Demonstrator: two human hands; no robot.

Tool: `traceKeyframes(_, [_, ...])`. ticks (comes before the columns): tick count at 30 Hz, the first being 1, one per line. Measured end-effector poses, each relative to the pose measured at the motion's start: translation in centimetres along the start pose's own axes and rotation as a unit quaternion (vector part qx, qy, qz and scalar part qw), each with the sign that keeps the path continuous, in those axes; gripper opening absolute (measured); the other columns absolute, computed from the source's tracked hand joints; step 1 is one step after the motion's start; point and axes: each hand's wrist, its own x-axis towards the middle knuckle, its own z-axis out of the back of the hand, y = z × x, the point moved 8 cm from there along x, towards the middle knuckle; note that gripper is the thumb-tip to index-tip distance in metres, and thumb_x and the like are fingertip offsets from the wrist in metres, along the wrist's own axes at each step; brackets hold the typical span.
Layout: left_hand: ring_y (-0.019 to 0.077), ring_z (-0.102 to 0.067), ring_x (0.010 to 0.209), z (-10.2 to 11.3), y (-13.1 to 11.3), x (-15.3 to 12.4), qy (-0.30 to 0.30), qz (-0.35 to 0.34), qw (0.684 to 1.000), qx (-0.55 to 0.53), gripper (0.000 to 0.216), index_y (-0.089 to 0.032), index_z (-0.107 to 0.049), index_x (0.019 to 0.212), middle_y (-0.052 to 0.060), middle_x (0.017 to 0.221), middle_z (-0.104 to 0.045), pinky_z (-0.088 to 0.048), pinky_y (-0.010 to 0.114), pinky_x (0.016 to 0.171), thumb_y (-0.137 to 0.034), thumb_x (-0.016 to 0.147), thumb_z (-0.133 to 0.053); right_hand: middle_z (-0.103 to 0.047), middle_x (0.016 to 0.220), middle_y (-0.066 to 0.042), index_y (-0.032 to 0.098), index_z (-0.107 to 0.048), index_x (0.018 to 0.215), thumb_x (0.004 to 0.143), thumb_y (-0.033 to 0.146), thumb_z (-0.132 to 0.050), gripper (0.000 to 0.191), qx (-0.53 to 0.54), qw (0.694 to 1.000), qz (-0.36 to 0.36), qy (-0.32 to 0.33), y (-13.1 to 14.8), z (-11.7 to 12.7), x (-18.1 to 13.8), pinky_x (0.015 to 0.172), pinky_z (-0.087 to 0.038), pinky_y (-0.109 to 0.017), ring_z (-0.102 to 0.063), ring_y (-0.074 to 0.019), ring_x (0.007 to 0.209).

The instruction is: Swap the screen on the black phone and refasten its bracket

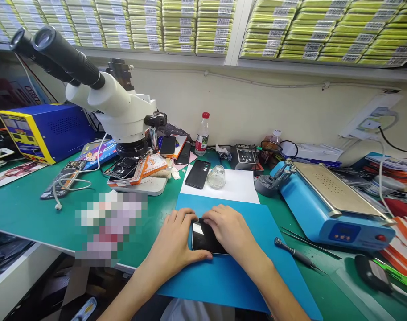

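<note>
A smartphone [206, 240] with a dark, glossy screen lies on the blue mat [253, 267] in front of me. My left hand [176, 236] grips its left end, fingers at the far edge and thumb along the near edge. Over the phone's right part is my right hand [230, 229]. Its fingertips are pinched together at the far edge, near a small dark bit that I cannot make out. The right end of the phone is hidden under this hand.
A screwdriver [298, 255] and tweezers [310, 243] lie to the right, before a blue heating plate machine [333, 200]. Beyond the mat are a black phone [198, 174] and a glass jar [216, 177] on white paper. A microscope [119, 107] stands back left.
</note>
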Motion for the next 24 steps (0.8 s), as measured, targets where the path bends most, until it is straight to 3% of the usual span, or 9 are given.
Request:
traceKeyframes(6, [0.0337, -0.056, 0.115, 0.0, 0.0, 0.0, 0.003, 0.001, 1.000, 0.002, 0.075, -0.021, -0.059, 0.124, 0.010, 0.135, -0.062, -0.046, 0.049, 0.098, -0.056, 0.068, -0.096, -0.074, 0.095, -0.002, 0.025, -0.079, 0.104, 0.102, 0.016, -0.061, 0.020, 0.044, 0.998, -0.042, 0.020, -0.5, -0.2, 0.1, 0.080, -0.045, -0.032, -0.066, -0.0222, 0.095])
traceKeyframes(13, [0.0341, -0.055, 0.117, -0.1, 0.1, 0.1, 0.006, 0.003, 1.000, -0.003, 0.076, -0.021, -0.060, 0.125, 0.010, 0.135, -0.062, -0.045, 0.049, 0.100, -0.055, 0.068, -0.097, -0.072, 0.093, -0.002, 0.026, -0.081, 0.096, 0.100, 0.019, -0.062, 0.021, 0.101, 0.990, -0.090, 0.049, -1.4, -0.1, 0.6, 0.076, -0.043, -0.031, -0.066, -0.0210, 0.091])
traceKeyframes(24, [0.0342, -0.054, 0.118, -0.2, 0.1, 0.0, 0.000, 0.005, 1.000, -0.003, 0.075, -0.021, -0.060, 0.125, 0.009, 0.135, -0.061, -0.045, 0.049, 0.100, -0.055, 0.068, -0.097, -0.076, 0.098, -0.003, 0.025, -0.083, 0.096, 0.094, 0.023, -0.062, 0.021, 0.173, 0.975, -0.116, 0.080, -2.6, -0.9, 1.4, 0.078, -0.043, -0.030, -0.068, -0.0216, 0.092])
